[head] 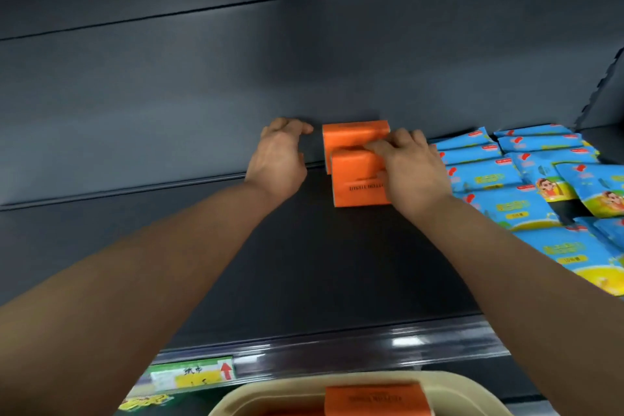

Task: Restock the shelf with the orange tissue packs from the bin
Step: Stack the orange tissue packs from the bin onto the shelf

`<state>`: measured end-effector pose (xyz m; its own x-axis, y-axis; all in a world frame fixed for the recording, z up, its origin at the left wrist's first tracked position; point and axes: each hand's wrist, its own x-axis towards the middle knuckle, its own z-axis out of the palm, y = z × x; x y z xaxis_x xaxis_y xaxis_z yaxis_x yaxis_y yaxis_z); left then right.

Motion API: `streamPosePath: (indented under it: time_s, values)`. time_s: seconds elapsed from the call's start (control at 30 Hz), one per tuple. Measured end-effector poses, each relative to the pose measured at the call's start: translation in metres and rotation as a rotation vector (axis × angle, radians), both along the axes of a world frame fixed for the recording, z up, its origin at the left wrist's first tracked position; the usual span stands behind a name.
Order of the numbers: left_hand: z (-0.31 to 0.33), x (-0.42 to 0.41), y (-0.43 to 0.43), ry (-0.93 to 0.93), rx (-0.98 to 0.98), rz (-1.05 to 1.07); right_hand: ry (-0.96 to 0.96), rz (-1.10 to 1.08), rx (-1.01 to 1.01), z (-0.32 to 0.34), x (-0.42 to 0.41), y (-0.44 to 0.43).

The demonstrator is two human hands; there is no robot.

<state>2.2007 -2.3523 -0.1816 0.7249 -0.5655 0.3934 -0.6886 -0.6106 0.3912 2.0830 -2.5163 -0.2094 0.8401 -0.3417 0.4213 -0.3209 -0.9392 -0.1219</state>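
Two orange tissue packs stand on the dark shelf (304, 263), one behind the other. The rear pack (354, 133) is against the back wall. The front pack (358, 179) sits just before it, and my right hand (410, 169) grips its right side, fingers curled over the top edge. My left hand (280, 155) hovers left of the packs with loosely curled fingers, holding nothing. Another orange pack (373, 398) lies in the beige bin (270, 392) at the bottom of the view.
Several blue wipe packs (526, 186) lie in a heap on the shelf right of the orange packs. A price label (192, 376) hangs on the shelf's front rail. The shelf's left half is bare dark board.
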Motion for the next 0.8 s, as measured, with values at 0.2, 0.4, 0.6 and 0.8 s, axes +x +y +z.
streamPosePath:
  time_s: [0.2,0.4,0.6,0.8]
  values:
    - [0.004,0.012,0.013,-0.015,0.016,0.001,-0.012,-0.021,-0.025,0.000,0.039,0.009]
    - [0.000,0.021,0.017,0.008,0.012,-0.003,-0.034,-0.069,-0.078,-0.004,0.056,0.008]
    - [-0.002,0.023,0.025,0.026,0.017,-0.004,-0.057,-0.066,-0.091,-0.002,0.056,0.018]
    - [0.007,-0.007,0.043,-0.008,-0.025,-0.047,-0.130,0.044,-0.078,0.003,0.000,0.048]
